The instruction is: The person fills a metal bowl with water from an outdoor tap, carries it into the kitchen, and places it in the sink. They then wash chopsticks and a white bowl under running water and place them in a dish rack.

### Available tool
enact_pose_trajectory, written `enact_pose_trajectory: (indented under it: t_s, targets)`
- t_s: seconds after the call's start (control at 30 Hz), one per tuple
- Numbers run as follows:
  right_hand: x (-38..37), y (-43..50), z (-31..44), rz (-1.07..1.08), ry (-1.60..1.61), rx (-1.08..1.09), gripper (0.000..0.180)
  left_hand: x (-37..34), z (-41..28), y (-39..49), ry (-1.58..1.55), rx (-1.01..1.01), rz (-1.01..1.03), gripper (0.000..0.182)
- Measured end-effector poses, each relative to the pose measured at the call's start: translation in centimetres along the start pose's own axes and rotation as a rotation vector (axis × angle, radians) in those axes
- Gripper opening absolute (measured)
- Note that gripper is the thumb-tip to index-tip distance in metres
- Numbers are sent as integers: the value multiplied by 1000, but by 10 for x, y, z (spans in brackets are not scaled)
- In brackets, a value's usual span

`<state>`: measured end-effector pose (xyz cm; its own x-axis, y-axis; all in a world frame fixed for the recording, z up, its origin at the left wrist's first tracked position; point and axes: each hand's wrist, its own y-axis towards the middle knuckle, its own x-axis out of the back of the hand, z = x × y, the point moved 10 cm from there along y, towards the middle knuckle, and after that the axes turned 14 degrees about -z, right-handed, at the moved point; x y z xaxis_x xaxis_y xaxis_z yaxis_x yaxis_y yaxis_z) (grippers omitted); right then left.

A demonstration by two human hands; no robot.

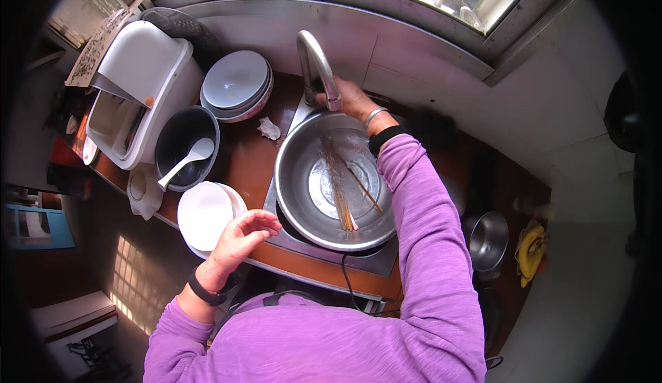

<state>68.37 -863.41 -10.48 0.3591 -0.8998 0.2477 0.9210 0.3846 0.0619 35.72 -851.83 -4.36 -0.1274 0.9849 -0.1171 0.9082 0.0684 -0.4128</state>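
A stainless steel basin (287,197) sits in the sink before me, with a bundle of chopsticks (341,210) lying in it. One chopstick (364,189) lies apart, slanting to the right. The bundle's far end looks blurred, with what seems to be water over it. My right hand (353,99) reaches behind the curved spout of the metal faucet (323,65) and is at the faucet's base; the spout hides part of the fingers, so their grip does not show. Between the white plates (205,215) and the basin's near left rim, my left hand (240,241) hovers, fingers curved and holding nothing.
Stacked bowls (235,80) stand left of the faucet. A black pot (164,147) holds a white rice paddle (189,160). Beyond it is a white lidded plastic bin (181,70). A crumpled white scrap (269,128) lies on the counter. At right are a metal bowl (489,241) and bananas (530,253).
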Motion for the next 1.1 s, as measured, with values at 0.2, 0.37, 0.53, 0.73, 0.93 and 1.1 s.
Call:
enact_pose_trajectory:
  t_s: [0.2,0.37,0.53,0.73,0.93,1.1]
  targets:
    - [42,-78,-7,-118,-457,31,58,46,-23,-10,75,-86,-173,24]
    - [38,-168,-59,-21,-795,-286,71,40,-9,-4,-129,69,-90,24]
    - [-16,-193,-90,-53,-915,-522,88,0,16,20,-294,218,26,24]
    - [-29,-202,-112,-115,-848,-679,44,-34,46,65,-219,313,-30,28]
    - [-39,-217,-139,173,-928,-721,41,-37,87,83,-239,500,-124,31]
    - [7,-209,-119,-355,-1078,-955,64,-31,93,96,-305,567,-185,34]
